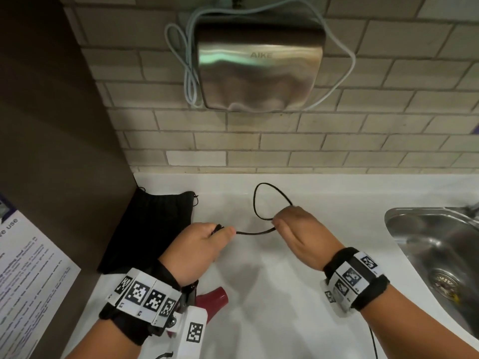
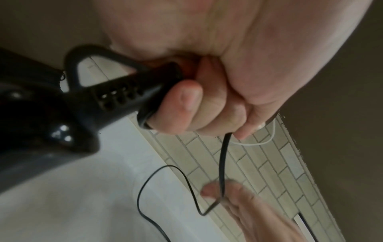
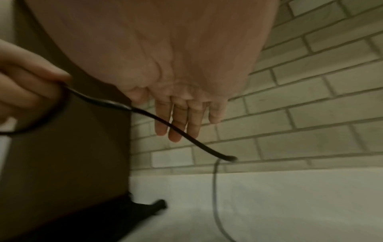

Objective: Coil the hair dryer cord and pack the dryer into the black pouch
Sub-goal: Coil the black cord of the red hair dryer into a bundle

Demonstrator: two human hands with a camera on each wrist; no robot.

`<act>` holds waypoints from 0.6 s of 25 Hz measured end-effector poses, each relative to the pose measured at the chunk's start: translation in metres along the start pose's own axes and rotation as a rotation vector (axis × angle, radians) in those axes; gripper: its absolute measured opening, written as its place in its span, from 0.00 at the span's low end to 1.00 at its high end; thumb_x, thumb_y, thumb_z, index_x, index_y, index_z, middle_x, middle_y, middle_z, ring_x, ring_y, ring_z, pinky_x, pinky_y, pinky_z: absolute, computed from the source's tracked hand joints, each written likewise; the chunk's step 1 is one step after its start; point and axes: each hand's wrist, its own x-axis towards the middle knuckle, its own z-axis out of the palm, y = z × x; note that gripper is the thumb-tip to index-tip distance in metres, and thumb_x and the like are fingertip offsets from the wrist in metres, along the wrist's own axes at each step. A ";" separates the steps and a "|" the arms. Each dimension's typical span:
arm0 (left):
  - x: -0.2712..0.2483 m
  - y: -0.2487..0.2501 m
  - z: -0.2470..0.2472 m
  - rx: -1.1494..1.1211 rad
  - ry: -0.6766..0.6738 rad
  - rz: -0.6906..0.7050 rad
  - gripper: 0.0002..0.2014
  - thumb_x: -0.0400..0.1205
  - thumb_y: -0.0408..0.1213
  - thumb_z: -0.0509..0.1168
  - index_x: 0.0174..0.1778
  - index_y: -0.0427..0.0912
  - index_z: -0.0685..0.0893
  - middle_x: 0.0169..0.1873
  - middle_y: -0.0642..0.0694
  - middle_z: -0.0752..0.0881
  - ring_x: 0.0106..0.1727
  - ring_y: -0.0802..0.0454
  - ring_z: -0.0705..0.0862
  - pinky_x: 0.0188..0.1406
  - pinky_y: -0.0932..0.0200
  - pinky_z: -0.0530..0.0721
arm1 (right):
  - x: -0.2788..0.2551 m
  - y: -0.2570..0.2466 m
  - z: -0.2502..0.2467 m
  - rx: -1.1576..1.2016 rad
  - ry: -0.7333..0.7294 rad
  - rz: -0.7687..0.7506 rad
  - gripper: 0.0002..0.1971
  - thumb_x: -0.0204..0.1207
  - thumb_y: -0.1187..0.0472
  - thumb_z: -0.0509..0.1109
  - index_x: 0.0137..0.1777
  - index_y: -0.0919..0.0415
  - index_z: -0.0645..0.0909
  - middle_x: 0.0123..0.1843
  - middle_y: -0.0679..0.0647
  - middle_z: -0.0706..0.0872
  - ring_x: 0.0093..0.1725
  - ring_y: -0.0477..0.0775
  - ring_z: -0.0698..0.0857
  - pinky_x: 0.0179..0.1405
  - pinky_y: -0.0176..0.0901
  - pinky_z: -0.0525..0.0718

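Note:
My left hand (image 1: 202,244) grips the black handle end of the hair dryer (image 2: 116,98), fingers curled round it, just right of the black pouch (image 1: 153,224). The dryer's red body (image 1: 215,297) shows below my left wrist. The thin black cord (image 1: 255,232) runs from the left fist to my right hand (image 1: 295,229) and forms a loop (image 1: 269,200) behind it above the counter. In the right wrist view the right hand's fingers (image 3: 182,117) are straight and the cord (image 3: 186,135) crosses in front of them. The pouch lies flat against the brown panel.
A white counter (image 1: 285,294) runs under both hands. A steel sink (image 1: 435,255) is at the right. A metal hand dryer (image 1: 259,68) hangs on the tiled wall, with pale cables around it. A brown panel (image 1: 51,125) with a printed notice (image 1: 26,268) stands at the left.

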 end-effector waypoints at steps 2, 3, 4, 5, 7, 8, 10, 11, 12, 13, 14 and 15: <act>0.001 0.002 0.006 -0.025 0.000 0.016 0.26 0.87 0.50 0.65 0.24 0.49 0.65 0.19 0.54 0.65 0.17 0.58 0.62 0.21 0.61 0.62 | -0.003 -0.030 0.006 0.181 -0.088 -0.076 0.17 0.93 0.49 0.53 0.67 0.54 0.81 0.58 0.46 0.90 0.60 0.45 0.85 0.80 0.44 0.70; 0.002 0.003 0.007 -0.049 0.004 0.024 0.26 0.87 0.50 0.65 0.24 0.49 0.66 0.18 0.54 0.65 0.17 0.58 0.63 0.22 0.60 0.62 | -0.003 -0.043 0.008 0.300 -0.160 -0.077 0.18 0.93 0.47 0.52 0.67 0.53 0.80 0.54 0.44 0.91 0.56 0.43 0.86 0.78 0.43 0.73; 0.003 0.003 0.006 -0.081 0.013 0.024 0.27 0.87 0.51 0.64 0.23 0.49 0.66 0.18 0.55 0.65 0.17 0.58 0.63 0.22 0.60 0.62 | -0.002 -0.050 0.010 0.383 -0.206 -0.069 0.17 0.93 0.46 0.52 0.62 0.53 0.80 0.47 0.44 0.90 0.49 0.44 0.86 0.68 0.47 0.81; 0.002 0.002 0.004 -0.103 0.018 0.019 0.27 0.87 0.51 0.64 0.23 0.49 0.66 0.18 0.55 0.65 0.17 0.59 0.63 0.22 0.61 0.62 | 0.000 -0.053 0.010 0.401 -0.211 -0.078 0.17 0.93 0.46 0.52 0.57 0.53 0.79 0.42 0.45 0.87 0.44 0.46 0.85 0.57 0.52 0.85; -0.003 0.001 0.002 -0.100 -0.018 -0.001 0.27 0.87 0.54 0.64 0.23 0.49 0.66 0.18 0.55 0.65 0.17 0.58 0.62 0.22 0.61 0.62 | 0.009 -0.045 0.004 0.239 -0.090 -0.166 0.16 0.93 0.48 0.53 0.53 0.54 0.79 0.41 0.49 0.84 0.41 0.52 0.82 0.48 0.57 0.84; -0.007 0.003 0.003 -0.110 -0.070 -0.041 0.27 0.86 0.55 0.64 0.23 0.50 0.66 0.18 0.54 0.64 0.17 0.57 0.61 0.23 0.61 0.60 | 0.016 -0.040 0.000 0.129 -0.018 -0.224 0.15 0.93 0.49 0.54 0.52 0.54 0.79 0.42 0.49 0.84 0.42 0.53 0.81 0.48 0.57 0.82; -0.013 0.010 0.009 -0.213 -0.225 -0.142 0.28 0.87 0.56 0.62 0.23 0.50 0.64 0.19 0.52 0.61 0.19 0.56 0.58 0.25 0.56 0.54 | 0.032 -0.035 -0.004 0.013 0.081 -0.293 0.15 0.92 0.48 0.56 0.51 0.54 0.80 0.44 0.49 0.83 0.44 0.55 0.80 0.50 0.53 0.79; -0.014 0.013 0.011 -0.285 -0.288 -0.173 0.28 0.88 0.55 0.60 0.23 0.50 0.63 0.19 0.52 0.60 0.19 0.55 0.56 0.26 0.53 0.52 | 0.038 -0.033 -0.001 0.015 0.081 -0.285 0.16 0.92 0.47 0.56 0.51 0.54 0.80 0.44 0.49 0.83 0.44 0.56 0.80 0.50 0.52 0.79; -0.013 0.016 0.010 -0.369 -0.325 -0.191 0.27 0.89 0.54 0.56 0.24 0.49 0.64 0.20 0.51 0.60 0.19 0.55 0.55 0.25 0.53 0.52 | 0.041 -0.032 0.003 0.053 0.050 -0.245 0.17 0.92 0.46 0.55 0.51 0.54 0.80 0.43 0.50 0.82 0.44 0.57 0.80 0.50 0.54 0.80; -0.011 0.019 0.008 -0.480 -0.337 -0.204 0.25 0.90 0.52 0.52 0.26 0.47 0.66 0.20 0.50 0.60 0.18 0.55 0.55 0.24 0.55 0.54 | 0.041 -0.032 0.009 0.113 -0.012 -0.179 0.18 0.92 0.45 0.54 0.50 0.54 0.78 0.42 0.51 0.83 0.43 0.57 0.80 0.50 0.55 0.81; -0.008 0.022 0.006 -0.617 -0.321 -0.205 0.22 0.88 0.48 0.49 0.28 0.46 0.69 0.21 0.50 0.61 0.18 0.56 0.56 0.22 0.57 0.57 | 0.035 -0.034 0.017 0.150 -0.101 -0.108 0.18 0.92 0.44 0.52 0.50 0.52 0.76 0.41 0.51 0.84 0.43 0.57 0.82 0.50 0.56 0.83; -0.004 0.023 0.006 -0.747 -0.274 -0.189 0.18 0.86 0.45 0.47 0.31 0.45 0.71 0.23 0.50 0.62 0.17 0.56 0.58 0.22 0.58 0.61 | 0.027 -0.040 0.025 0.159 -0.198 -0.058 0.18 0.92 0.42 0.50 0.51 0.51 0.75 0.42 0.52 0.86 0.43 0.57 0.84 0.51 0.56 0.85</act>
